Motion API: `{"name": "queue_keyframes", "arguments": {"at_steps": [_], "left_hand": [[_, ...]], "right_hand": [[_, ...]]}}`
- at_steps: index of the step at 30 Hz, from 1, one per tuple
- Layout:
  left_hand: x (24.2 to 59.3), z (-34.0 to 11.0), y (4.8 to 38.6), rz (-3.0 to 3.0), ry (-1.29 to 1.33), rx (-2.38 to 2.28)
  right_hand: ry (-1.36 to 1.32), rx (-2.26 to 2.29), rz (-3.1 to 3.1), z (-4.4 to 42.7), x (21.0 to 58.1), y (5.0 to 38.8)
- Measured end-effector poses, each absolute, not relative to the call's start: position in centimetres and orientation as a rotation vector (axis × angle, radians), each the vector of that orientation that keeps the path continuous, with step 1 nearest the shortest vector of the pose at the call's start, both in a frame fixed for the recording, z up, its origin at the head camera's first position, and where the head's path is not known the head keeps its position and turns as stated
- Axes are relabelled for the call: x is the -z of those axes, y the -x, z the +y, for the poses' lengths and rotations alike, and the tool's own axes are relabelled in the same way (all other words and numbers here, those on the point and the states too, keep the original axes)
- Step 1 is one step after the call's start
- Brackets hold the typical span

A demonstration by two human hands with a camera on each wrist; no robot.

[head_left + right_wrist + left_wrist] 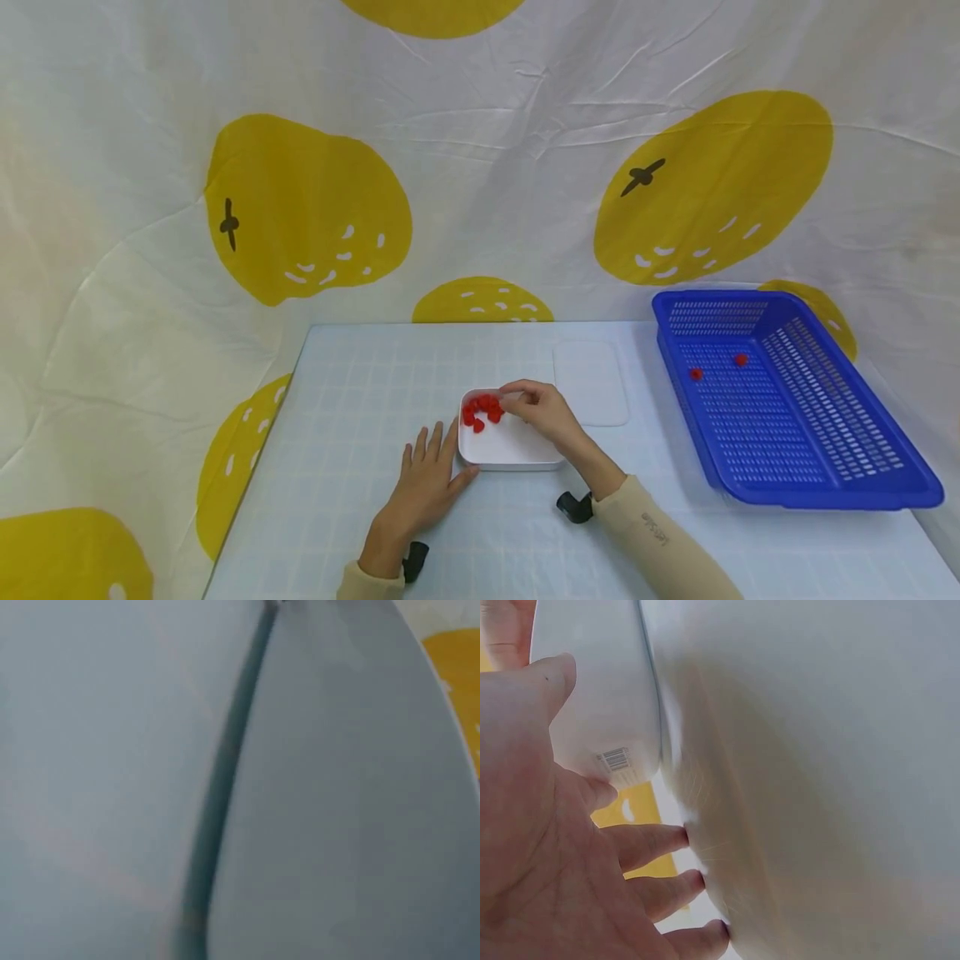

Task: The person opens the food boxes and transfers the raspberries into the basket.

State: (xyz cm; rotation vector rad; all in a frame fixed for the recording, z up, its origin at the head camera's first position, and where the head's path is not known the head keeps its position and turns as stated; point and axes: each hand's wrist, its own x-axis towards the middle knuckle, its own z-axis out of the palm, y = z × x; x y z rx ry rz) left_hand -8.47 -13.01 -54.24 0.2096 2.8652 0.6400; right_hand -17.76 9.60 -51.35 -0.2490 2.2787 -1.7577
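Pale checked tabletop (pixel 367 392), fruit-print sheet (pixel 480 183) behind. Left hand (pixel 429 483) lay spread against white plastic box (pixel 517 450); right hand (pixel 546 412) bent over small red pieces (pixel 486 403) inside, far-left; couldn't tell if pinching. Bracing box, light fingertip pinch likely suited.

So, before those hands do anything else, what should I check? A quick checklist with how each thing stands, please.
1. White container upright and uncovered: ok; a pale lid-like sheet lies on the table.
2. Left hand at the container: ok, around its near-left corner.
3. Right hand at the red pieces: ok, fingers beside them.
4. Right fingers gripping a piece: cannot tell, the fingertips' hold is hidden.
5. All red pieces together: not ok, two lie in the blue basket.
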Motion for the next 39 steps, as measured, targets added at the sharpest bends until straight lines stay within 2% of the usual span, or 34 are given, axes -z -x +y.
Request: {"name": "queue_keyframes", "arguments": {"at_steps": [20,39], "left_hand": [[53.7,-13.0,8.7,2.857,-0.192,-0.617],[54.1,-13.0,8.5,2.869,-0.224,-0.619]], "right_hand": [[0.357,1.464,2.477,8.5,53.2,18.3],[0.296,1.384,2.528,8.1,53.1,18.5]]}}
